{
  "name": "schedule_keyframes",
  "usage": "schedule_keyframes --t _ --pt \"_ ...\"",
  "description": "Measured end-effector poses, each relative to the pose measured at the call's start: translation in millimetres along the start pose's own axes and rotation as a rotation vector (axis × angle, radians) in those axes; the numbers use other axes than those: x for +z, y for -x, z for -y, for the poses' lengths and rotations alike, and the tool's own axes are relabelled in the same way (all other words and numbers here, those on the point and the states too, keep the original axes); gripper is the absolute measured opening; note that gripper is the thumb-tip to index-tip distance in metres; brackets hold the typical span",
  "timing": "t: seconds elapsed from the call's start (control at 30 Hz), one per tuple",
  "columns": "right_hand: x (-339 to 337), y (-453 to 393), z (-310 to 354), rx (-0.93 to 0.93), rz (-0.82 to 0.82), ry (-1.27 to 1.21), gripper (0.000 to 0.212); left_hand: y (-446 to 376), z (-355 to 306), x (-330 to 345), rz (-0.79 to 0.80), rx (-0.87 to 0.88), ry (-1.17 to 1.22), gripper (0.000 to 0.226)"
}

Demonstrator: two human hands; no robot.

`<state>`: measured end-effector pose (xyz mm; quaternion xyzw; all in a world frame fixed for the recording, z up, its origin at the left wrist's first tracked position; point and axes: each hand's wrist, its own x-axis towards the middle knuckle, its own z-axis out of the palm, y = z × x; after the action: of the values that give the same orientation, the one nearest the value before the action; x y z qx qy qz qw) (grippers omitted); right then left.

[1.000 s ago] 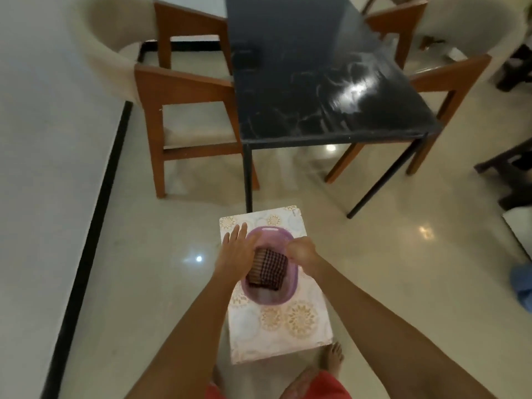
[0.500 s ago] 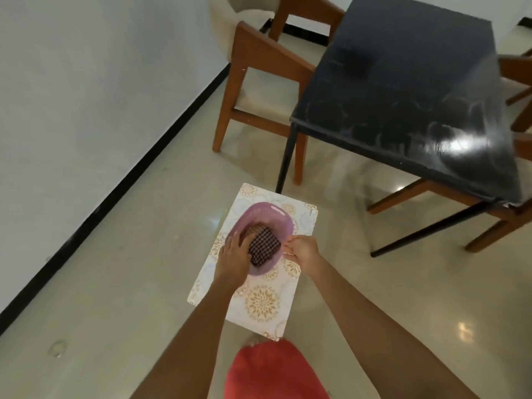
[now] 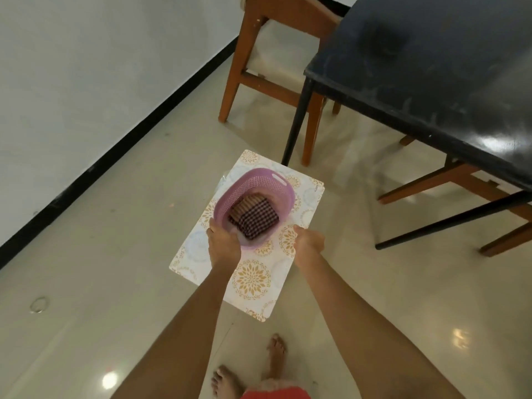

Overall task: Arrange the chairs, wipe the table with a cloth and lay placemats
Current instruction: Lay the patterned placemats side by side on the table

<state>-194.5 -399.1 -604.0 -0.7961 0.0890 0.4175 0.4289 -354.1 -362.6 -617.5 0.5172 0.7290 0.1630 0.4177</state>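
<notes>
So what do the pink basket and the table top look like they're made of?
The pink basket looks like moulded plastic: perforated walls and a cut-out handle slot. The table top looks like polished black stone or a marble-look laminate: glossy, with faint pale veining and a bright light reflection. Which of the two, the picture can't settle.

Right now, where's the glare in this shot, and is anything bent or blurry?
Head view: bright glare patches on the black table near its right edge and on the glossy floor at lower left and lower right. The wide lens bows the wall's black skirting. The checked cloth in the purple basket is fairly sharp; the tabletop's dark smudge looks soft.
</notes>
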Motion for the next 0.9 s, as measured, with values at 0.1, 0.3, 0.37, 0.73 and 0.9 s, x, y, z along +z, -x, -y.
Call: schedule_keyframes --t 0.1,0.3,0.37,0.73,0.9 --pt "-8.7 -9.2 -15.3 0.055 -0.007 0.183 0.059 -5.4 12.0 10.0 0.035 -0.085 0.112 0.057" --pt "-21.9 -36.0 -48.4 0.201 0.25 0.274 0.078 -17.0 17.7 15.0 0.089 -0.273 0.264 0.032" --pt "-23.4 -40.9 -55.1 0.253 0.331 0.262 0.079 -21.5 17.1 16.5 0.085 -0.288 0.29 0.023" --pt "-25.6 -38.1 -88.1 0.334 0.428 0.12 0.056 -20.0 19.5 19.1 0.075 -0.267 0.336 0.027" --pt "-29.7 -36.7 -92.5 0.303 0.417 0.077 0.038 -18.2 19.7 15.8 0.107 -0.256 0.339 0.017"
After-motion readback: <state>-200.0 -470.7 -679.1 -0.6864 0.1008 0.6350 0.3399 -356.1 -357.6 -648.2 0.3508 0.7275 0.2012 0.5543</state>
